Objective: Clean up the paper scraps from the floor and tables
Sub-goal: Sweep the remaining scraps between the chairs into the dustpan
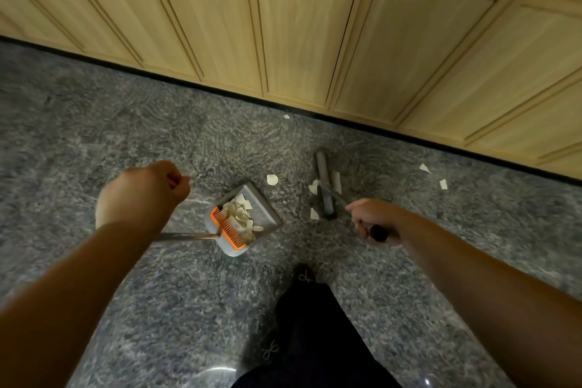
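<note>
Left hand (141, 195) is fisted round the dustpan (242, 219) handle, right hand (373, 220) grips the broom (326, 187) stick. Pan's already got paper scraps (241, 214) inside; loose ones lie around the broom head, more towards 2 o'clock by the wood panelling (315, 35).

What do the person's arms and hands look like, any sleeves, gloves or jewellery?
Both forearms are bare up to the frame edge, with no sleeves in view. The left hand and right hand wear no gloves, and no watch, ring or bracelet shows.
</note>
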Demonstrator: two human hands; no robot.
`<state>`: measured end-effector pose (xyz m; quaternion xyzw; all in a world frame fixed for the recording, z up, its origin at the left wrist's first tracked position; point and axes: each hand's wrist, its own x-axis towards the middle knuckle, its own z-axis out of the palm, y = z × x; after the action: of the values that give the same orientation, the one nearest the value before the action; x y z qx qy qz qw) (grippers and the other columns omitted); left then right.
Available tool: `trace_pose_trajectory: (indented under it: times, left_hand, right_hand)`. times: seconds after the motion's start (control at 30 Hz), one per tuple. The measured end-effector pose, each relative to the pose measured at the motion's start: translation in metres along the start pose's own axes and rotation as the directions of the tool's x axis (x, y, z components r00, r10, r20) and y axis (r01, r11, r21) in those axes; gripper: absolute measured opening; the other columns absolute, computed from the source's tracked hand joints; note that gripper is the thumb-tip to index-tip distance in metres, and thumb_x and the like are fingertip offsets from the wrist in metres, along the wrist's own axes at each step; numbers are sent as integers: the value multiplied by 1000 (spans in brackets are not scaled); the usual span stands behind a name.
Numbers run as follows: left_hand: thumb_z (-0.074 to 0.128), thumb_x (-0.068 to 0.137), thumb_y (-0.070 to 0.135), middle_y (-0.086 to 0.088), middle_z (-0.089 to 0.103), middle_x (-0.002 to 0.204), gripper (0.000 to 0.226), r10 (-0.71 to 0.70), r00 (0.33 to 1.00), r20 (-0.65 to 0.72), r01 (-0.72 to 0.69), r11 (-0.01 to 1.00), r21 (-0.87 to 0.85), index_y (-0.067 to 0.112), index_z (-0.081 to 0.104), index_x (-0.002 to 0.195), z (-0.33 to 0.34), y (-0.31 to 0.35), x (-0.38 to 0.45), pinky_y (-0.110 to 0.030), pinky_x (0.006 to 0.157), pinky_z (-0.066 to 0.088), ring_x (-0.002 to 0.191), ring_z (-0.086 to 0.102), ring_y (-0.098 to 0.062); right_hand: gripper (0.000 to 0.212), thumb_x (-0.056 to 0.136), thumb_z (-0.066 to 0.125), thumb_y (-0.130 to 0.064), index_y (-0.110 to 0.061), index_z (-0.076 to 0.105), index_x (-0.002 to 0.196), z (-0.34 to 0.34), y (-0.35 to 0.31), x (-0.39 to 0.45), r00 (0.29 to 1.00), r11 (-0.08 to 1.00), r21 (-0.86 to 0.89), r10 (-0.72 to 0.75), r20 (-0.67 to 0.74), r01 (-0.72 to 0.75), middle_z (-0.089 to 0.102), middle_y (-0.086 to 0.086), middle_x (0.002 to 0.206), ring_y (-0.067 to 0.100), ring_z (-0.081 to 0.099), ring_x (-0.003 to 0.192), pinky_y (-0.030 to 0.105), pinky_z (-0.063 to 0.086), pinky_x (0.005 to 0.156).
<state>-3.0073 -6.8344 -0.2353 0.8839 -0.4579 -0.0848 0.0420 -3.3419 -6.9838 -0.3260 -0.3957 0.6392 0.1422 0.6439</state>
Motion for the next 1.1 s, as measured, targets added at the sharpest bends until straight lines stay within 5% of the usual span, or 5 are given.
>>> trace_pose_trajectory:
  times: [0.13,0.27,0.6,1.1]
  left_hand:
    - [62,86,50,9,46,55,22,-31,999,-16,31,999,13,33,60,73,1,2,22,-26,52,36,54,47,-20]
    - [62,86,49,8,48,57,18,-21,1000,20,21,999,29,32,63,78,1,7,40,-26,53,38,57,49,-20]
    - [64,86,44,2,57,65,19,77,993,89,-81,996,42,27,64,78,-1,20,95,-25,53,40,61,54,-21]
    - [61,87,47,2,50,61,21,124,992,26,-125,990,71,29,62,78,9,12,101,-23,49,33,57,50,-23]
  right_hand:
    - [49,91,34,3,-13,46,136,-7,-21,6,1000,994,-106,2,31,1,55,5,66,11,48,40,22,37,42]
    - [50,93,33,0,-10,40,141,-9,-37,-2,996,952,-302,-28,90,54,58,9,72,15,53,54,27,42,53]
    - [41,93,32,-3,-5,50,130,10,-61,-1,994,920,-388,-5,106,46,51,8,68,13,45,47,17,38,39]
    - [39,92,39,-5,-17,48,127,87,-71,5,975,921,-376,-17,223,102,55,10,83,16,52,60,24,45,48]
